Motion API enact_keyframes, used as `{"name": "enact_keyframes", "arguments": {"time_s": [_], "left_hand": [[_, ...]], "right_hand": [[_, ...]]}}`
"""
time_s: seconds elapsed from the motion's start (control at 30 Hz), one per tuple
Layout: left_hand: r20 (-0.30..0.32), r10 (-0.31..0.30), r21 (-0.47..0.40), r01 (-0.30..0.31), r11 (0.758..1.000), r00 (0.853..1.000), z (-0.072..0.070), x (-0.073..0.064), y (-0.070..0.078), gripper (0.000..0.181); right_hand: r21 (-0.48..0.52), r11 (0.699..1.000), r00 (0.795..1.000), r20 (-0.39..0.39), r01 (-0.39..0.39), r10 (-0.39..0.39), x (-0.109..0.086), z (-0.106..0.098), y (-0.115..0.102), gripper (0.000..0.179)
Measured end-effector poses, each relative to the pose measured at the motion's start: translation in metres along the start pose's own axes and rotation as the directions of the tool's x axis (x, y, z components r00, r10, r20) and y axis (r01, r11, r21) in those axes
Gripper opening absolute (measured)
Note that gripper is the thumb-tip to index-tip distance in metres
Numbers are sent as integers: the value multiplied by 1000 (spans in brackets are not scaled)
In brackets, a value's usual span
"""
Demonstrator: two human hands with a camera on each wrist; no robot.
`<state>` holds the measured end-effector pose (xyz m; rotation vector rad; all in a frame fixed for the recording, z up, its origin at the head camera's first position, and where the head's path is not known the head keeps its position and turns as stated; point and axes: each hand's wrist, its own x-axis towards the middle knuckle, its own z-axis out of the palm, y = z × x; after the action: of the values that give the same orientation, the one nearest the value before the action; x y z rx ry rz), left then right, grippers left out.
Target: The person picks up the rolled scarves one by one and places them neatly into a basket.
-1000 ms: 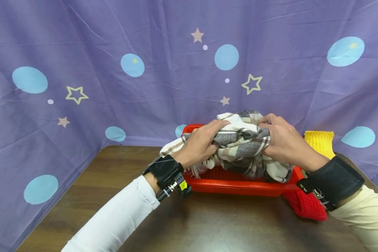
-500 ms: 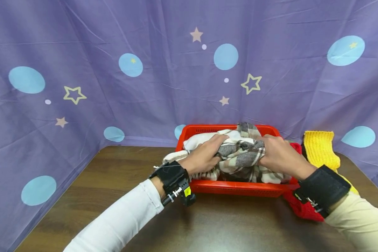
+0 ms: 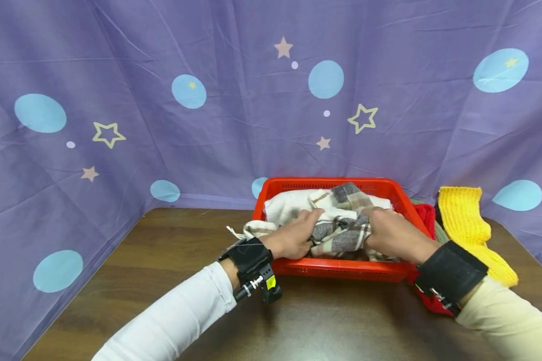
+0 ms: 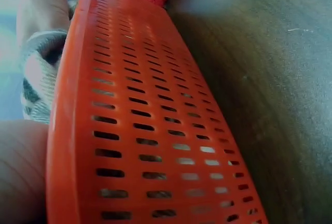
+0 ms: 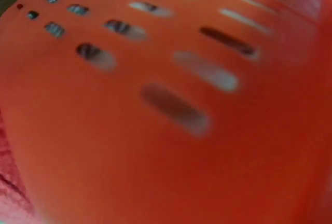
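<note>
A plaid scarf (image 3: 341,235) in grey, white and brown lies bunched inside a red plastic basket (image 3: 339,269). My left hand (image 3: 293,236) grips its left side just behind the basket's front rim, thumb uppermost. On the other side my right hand (image 3: 395,233) holds the scarf's right part, its fingertips hidden in the folds. White cloth (image 3: 284,204) shows behind, perhaps part of the same scarf. A fringed end (image 3: 257,229) hangs over the left rim. In the left wrist view the slotted basket wall (image 4: 140,110) hides most of the scarf; in the right wrist view basket wall (image 5: 129,156) fills nearly everything.
Right of the basket lie a yellow knitted scarf (image 3: 467,220), a red knitted piece (image 3: 426,218) and a bit of green knit (image 3: 440,233). The basket stands on a brown wooden table (image 3: 185,260), against a purple curtain (image 3: 235,100).
Both hands have gone down with the plaid scarf, from above the basket into it, and slightly toward the person. More of the basket's back rim now shows.
</note>
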<state>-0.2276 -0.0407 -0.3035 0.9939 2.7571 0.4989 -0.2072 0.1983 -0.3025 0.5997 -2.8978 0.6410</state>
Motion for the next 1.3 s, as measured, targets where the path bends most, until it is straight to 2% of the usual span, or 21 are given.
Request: {"name": "enact_keyframes", "arguments": {"time_s": [0.1, 0.17, 0.23, 0.3, 0.37, 0.43, 0.47, 0.53, 0.6, 0.67, 0.77, 0.8, 0.87, 0.93, 0.97, 1.0, 1.1, 1.17, 1.23, 1.3], "left_hand": [[53, -60, -38, 62, 997, 997, -4, -5, 2, 80], [46, -81, -36, 83, 996, 996, -10, -12, 4, 79], [-12, -89, 12, 89, 996, 996, -18, -24, 6, 74], [-117, -94, 95, 106, 990, 989, -25, -40, 6, 67], [-204, -133, 167, 168, 972, 970, -32, -57, 3, 60], [-234, -204, 180, 249, 952, 951, -37, -73, -2, 60], [-223, -250, 162, 288, 944, 942, -40, -80, -6, 62], [-179, -309, 98, 329, 939, 934, -44, -91, -14, 64], [-144, -321, 15, 326, 945, 936, -48, -99, -21, 56], [-151, -299, -54, 294, 954, 942, -50, -102, -27, 38], [-234, -250, -127, 226, 966, 939, -50, -101, -31, 9], [-276, -232, -132, 202, 970, 933, -48, -98, -31, 6], [-355, -187, -142, 145, 979, 916, -43, -92, -28, 10], [-403, -130, -117, 90, 989, 906, -36, -85, -25, 14], [-407, -93, -92, 60, 994, 909, -31, -81, -23, 15], [-392, -57, -67, 34, 997, 918, -26, -78, -22, 14], [-315, 49, 42, -38, 998, 948, -9, -72, -21, 13], [-265, 85, 106, -58, 993, 960, -1, -70, -20, 17], [-270, 66, 151, -26, 988, 960, 5, -70, -20, 22], [-310, 32, 172, 23, 985, 950, 9, -69, -21, 32]], "right_hand": [[12, 1000, 1000, 20, 19, -19, 1, 2, 1, 31], [15, 999, 999, 20, 31, -32, 0, 4, 3, 34], [14, 999, 999, 16, 43, -43, -1, 5, 6, 40], [22, 999, 999, 21, 40, -40, -3, 5, 8, 49], [26, 999, 999, 40, 36, -37, -5, 4, 9, 61], [18, 1000, 997, 74, 26, -27, -9, 1, 11, 75], [15, 1000, 996, 88, 26, -27, -10, -1, 12, 81], [9, 999, 993, 111, 40, -40, -14, -5, 13, 91], [25, 998, 989, 134, 57, -59, -16, -10, 15, 98], [70, 995, 984, 164, 64, -75, -19, -15, 16, 99], [117, 992, 975, 210, 49, -73, -24, -21, 18, 98], [123, 992, 973, 219, 43, -70, -26, -22, 18, 97], [118, 992, 973, 224, 36, -62, -30, -22, 20, 93], [88, 995, 978, 199, 49, -66, -33, -18, 22, 89], [75, 996, 980, 189, 51, -65, -35, -16, 22, 87], [63, 996, 983, 174, 56, -67, -36, -13, 22, 86], [8, 997, 989, 124, 83, -83, -38, -4, 22, 83], [-19, 995, 991, 93, 100, -98, -40, 0, 21, 81], [-37, 994, 993, 63, 102, -100, -42, 4, 21, 81], [-69, 994, 996, 29, 87, -85, -44, 7, 21, 82]]}}
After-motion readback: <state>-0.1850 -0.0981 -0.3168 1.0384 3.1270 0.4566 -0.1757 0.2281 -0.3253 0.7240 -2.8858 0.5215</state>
